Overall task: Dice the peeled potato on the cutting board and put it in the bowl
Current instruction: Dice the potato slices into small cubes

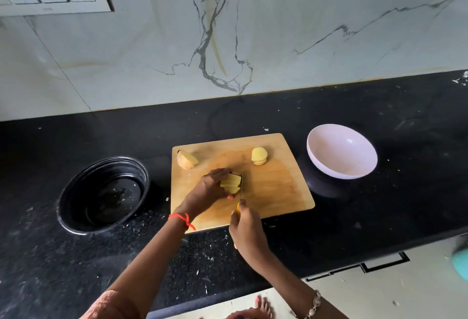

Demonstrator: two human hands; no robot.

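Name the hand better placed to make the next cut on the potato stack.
Right. The right hand grips the knife, its blade beside the potato stack; the left hand is busy steadying that stack on the board.

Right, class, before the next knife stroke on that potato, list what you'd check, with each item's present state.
1. Left hand holds the sliced potato piece steady: ok.
2. Right hand grips the knife handle: ok.
3. Blade clear of the holding hand: cannot tell.
4. Cutting board lies flat on the counter: ok.
5. White bowl beside the board, empty: ok.
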